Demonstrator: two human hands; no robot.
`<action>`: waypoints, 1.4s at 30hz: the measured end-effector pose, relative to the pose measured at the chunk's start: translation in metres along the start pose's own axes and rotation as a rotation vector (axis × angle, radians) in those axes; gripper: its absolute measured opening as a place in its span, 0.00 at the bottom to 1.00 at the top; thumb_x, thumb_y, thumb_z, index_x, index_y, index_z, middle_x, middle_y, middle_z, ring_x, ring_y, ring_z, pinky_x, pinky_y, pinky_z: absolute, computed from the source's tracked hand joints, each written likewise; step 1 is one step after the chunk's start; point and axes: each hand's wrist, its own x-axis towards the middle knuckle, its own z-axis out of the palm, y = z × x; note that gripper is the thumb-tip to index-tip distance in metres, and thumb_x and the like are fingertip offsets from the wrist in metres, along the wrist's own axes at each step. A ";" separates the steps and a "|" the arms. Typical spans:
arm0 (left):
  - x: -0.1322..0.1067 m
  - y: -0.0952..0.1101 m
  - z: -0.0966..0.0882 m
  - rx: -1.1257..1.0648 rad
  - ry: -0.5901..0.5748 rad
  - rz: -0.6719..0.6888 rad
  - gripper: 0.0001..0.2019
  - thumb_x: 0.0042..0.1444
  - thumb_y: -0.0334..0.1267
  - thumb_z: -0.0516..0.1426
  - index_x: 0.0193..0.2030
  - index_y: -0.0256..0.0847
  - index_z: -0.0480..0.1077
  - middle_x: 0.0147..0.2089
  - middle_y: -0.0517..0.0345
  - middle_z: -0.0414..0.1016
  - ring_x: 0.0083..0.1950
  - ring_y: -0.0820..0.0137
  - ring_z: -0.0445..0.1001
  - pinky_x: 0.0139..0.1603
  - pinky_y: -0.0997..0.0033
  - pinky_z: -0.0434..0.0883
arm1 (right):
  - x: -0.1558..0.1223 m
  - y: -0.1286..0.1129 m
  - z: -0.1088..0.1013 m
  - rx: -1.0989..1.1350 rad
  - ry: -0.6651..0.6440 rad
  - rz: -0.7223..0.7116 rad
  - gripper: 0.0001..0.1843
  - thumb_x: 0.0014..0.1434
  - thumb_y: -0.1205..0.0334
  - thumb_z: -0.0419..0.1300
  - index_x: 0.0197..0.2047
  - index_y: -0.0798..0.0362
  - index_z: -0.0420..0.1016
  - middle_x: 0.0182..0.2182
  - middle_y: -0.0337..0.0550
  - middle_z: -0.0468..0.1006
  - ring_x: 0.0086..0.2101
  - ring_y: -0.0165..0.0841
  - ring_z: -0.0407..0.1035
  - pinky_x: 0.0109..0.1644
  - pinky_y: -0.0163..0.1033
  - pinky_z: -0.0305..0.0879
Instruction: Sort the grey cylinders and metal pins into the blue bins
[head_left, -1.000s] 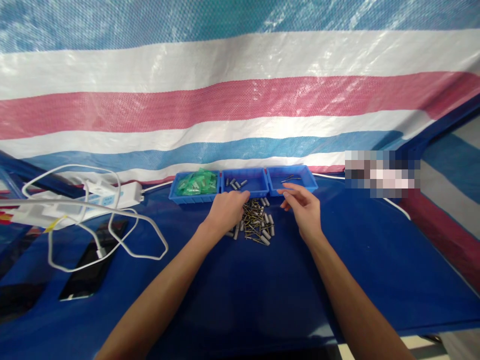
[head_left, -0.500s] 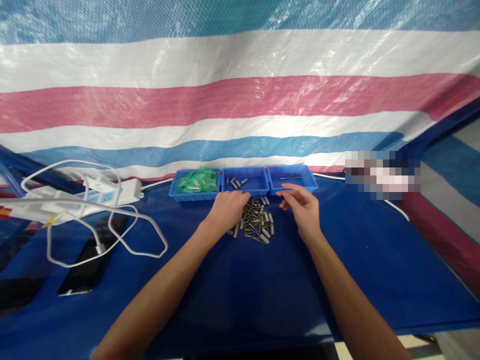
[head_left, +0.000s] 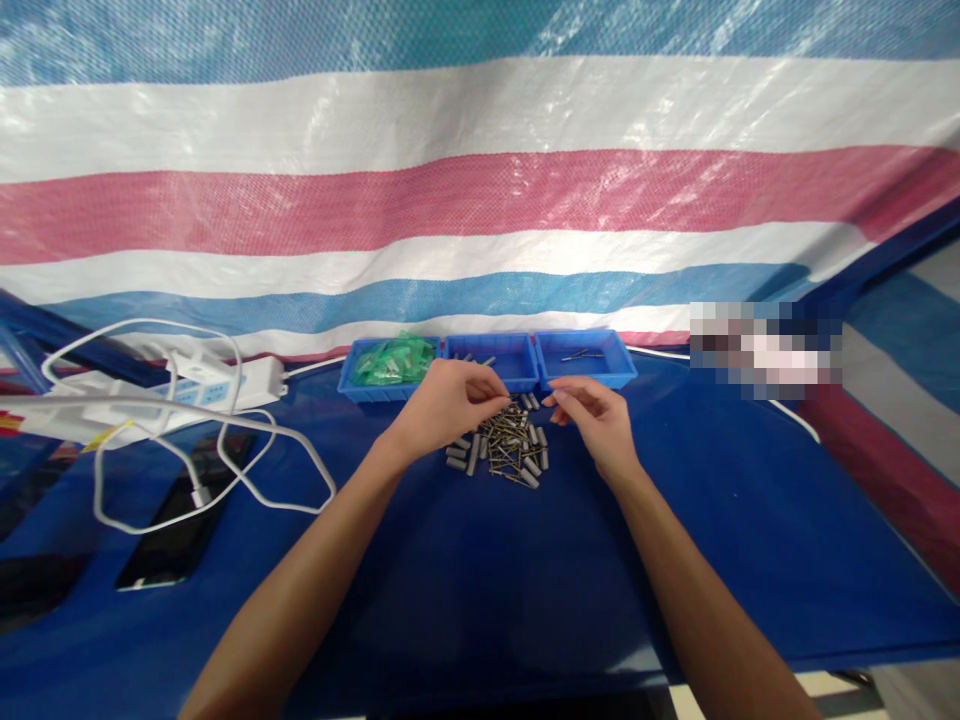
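Lying in a loose heap just on the near side of the middle blue tray (head_left: 519, 368) are slim, screw-like pieces (head_left: 506, 445), dull brass with darker stretches, and round the edges are smooth grey sleeves (head_left: 456, 463), short and tube-shaped. By the tray's near left corner, the left hand (head_left: 450, 400) has thumb and forefinger drawn together; I can't tell whether anything sits between them (it would be tiny). The right hand (head_left: 596, 415), off the tray's near right corner, curls loosely with thumb and fingertips close, and whether it grips something I can't tell either. The left hand blocks part of the tray, so the grey bits (head_left: 489, 362) inside show only in part, and the heap's far left edge is lost behind it too. Threads and heads are too small to make out. The screw-like pieces point every way, crossing one another; the one farthest from the tray runs nearly parallel to its front wall. Of the sleeves, those at the left end lie along that wall, while one beside them and one at the right point towards the tray
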 end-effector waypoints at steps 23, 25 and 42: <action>0.004 -0.001 0.013 -0.242 -0.049 -0.050 0.04 0.58 0.35 0.65 0.36 0.37 0.80 0.33 0.54 0.84 0.34 0.69 0.83 0.39 0.72 0.80 | -0.011 -0.013 0.016 0.287 -0.170 0.224 0.15 0.51 0.53 0.76 0.40 0.49 0.85 0.32 0.43 0.86 0.28 0.33 0.75 0.32 0.38 0.69; 0.004 0.000 0.014 -0.219 -0.047 -0.047 0.03 0.58 0.34 0.65 0.36 0.37 0.80 0.33 0.55 0.84 0.34 0.70 0.83 0.40 0.72 0.80 | -0.010 -0.011 0.016 0.296 -0.163 0.221 0.13 0.51 0.54 0.77 0.38 0.50 0.86 0.31 0.43 0.86 0.28 0.33 0.75 0.32 0.38 0.69; 0.002 -0.016 0.015 0.764 -0.197 0.058 0.09 0.63 0.35 0.62 0.47 0.44 0.83 0.45 0.50 0.85 0.48 0.57 0.83 0.48 0.64 0.76 | 0.003 -0.004 -0.007 0.022 0.210 -0.010 0.17 0.60 0.50 0.68 0.48 0.49 0.85 0.47 0.47 0.86 0.33 0.35 0.77 0.33 0.39 0.71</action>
